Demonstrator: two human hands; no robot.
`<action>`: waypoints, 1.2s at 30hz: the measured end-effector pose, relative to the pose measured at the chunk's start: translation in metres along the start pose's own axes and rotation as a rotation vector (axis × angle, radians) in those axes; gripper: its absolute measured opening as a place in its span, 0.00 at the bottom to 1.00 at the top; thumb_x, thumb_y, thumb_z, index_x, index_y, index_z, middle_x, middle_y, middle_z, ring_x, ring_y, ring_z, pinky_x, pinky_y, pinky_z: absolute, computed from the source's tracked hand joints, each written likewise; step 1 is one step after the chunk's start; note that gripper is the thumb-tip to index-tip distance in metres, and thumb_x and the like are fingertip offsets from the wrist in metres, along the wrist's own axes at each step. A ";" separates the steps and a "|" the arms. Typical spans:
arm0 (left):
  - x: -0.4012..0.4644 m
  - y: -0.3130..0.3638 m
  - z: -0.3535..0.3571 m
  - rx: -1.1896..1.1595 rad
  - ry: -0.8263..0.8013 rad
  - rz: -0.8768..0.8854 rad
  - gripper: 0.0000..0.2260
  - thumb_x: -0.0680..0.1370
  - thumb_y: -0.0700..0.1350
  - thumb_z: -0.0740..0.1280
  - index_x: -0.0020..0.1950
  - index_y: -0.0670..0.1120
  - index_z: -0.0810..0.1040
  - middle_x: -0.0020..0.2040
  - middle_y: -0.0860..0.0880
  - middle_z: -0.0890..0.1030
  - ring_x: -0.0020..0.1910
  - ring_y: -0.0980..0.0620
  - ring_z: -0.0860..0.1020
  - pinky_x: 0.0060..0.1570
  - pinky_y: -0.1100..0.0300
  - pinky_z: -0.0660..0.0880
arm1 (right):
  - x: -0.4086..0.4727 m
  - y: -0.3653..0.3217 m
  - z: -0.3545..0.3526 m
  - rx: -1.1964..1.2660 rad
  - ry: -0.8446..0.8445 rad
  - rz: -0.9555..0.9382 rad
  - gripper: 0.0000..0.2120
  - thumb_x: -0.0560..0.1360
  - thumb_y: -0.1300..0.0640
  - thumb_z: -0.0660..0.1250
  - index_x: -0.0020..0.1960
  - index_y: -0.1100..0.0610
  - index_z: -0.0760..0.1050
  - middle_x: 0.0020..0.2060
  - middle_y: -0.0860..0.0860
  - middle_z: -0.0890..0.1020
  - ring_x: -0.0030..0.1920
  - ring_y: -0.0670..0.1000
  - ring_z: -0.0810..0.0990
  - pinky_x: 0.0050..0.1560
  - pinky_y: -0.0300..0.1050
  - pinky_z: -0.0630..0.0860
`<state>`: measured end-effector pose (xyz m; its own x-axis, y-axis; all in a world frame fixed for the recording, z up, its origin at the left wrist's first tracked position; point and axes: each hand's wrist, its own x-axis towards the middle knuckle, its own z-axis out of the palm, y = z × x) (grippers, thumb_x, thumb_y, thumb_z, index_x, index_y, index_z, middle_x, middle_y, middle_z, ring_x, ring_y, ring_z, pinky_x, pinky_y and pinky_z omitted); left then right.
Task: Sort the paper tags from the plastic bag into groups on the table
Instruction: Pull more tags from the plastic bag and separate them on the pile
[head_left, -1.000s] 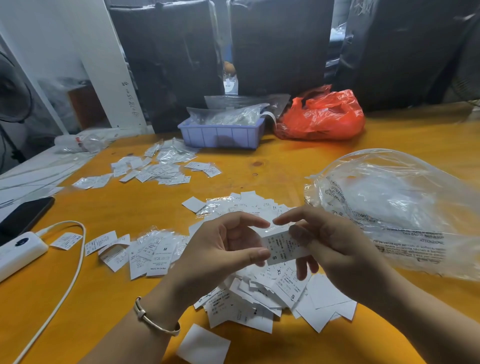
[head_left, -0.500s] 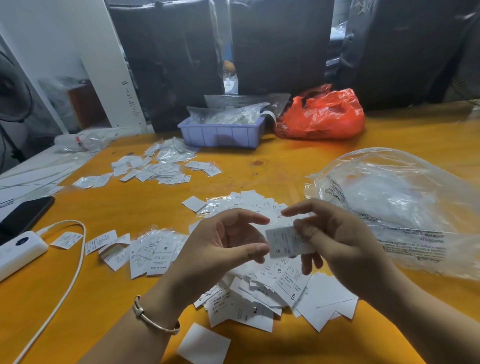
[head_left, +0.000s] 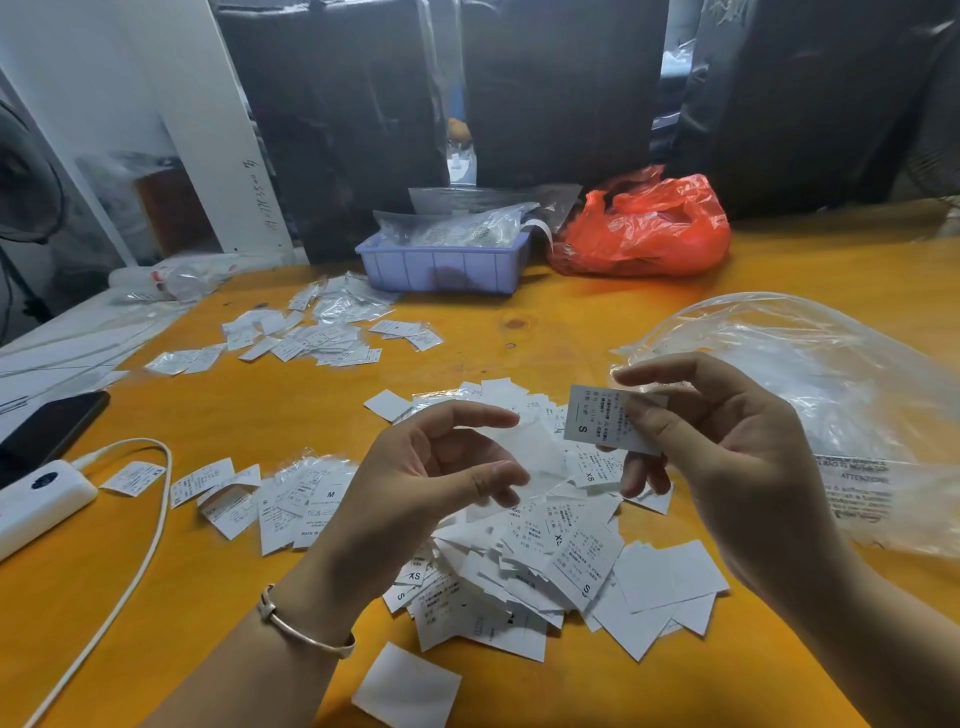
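A small white paper tag (head_left: 605, 418) marked with the letter S is sitting pinched in the right hand (head_left: 727, 457), raised just above the counter (head_left: 597, 322). The thumb and forefinger are closing on its right edge, while the other fingers (head_left: 647, 475) are curling loosely beneath it. The left hand (head_left: 415, 493) is hovering beside it, fingers half curled and spread; something pale and blurred is showing between its fingertips, and it is not possible to tell whether it is holding anything.

Directly below both hands, a large loose heap of tags (head_left: 530, 561) is lying unsorted, some face down, some showing S or XS. To the left, a smaller group of tags (head_left: 291, 499) is spreading out, one showing M. Farther back on the left, another scattered group (head_left: 317, 338) is lying, some pieces in clear sleeves. The clear plastic bag (head_left: 810, 405) is lying on the right, looking nearly emptied.

Judging from this, sorting is under way but far from done: a few groups are forming, yet most tags are waiting in the middle heap.
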<state>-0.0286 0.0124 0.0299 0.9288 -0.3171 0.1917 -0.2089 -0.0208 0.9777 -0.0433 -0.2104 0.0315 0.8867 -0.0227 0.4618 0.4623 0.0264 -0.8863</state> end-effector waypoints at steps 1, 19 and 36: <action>0.000 0.000 0.000 0.000 -0.002 0.000 0.15 0.68 0.47 0.77 0.54 0.53 0.83 0.42 0.43 0.86 0.38 0.48 0.84 0.41 0.60 0.79 | 0.000 0.000 0.000 -0.005 -0.004 -0.003 0.07 0.77 0.65 0.64 0.51 0.58 0.78 0.36 0.59 0.84 0.25 0.54 0.78 0.26 0.40 0.72; 0.000 -0.001 0.002 -0.011 -0.045 0.001 0.15 0.69 0.44 0.77 0.55 0.51 0.83 0.42 0.43 0.85 0.39 0.48 0.84 0.42 0.60 0.79 | -0.006 0.003 0.006 -0.114 -0.199 -0.018 0.09 0.76 0.66 0.66 0.51 0.55 0.77 0.35 0.53 0.84 0.27 0.54 0.79 0.27 0.40 0.72; -0.001 0.001 0.001 0.006 -0.093 -0.032 0.14 0.71 0.40 0.75 0.54 0.51 0.83 0.46 0.44 0.86 0.41 0.49 0.84 0.43 0.63 0.79 | 0.000 0.005 0.000 0.053 -0.246 0.182 0.03 0.74 0.64 0.66 0.47 0.58 0.76 0.35 0.61 0.83 0.25 0.53 0.77 0.26 0.40 0.71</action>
<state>-0.0297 0.0116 0.0301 0.9025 -0.4032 0.1516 -0.1821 -0.0382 0.9825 -0.0408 -0.2100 0.0276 0.9274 0.2293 0.2956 0.2898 0.0597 -0.9552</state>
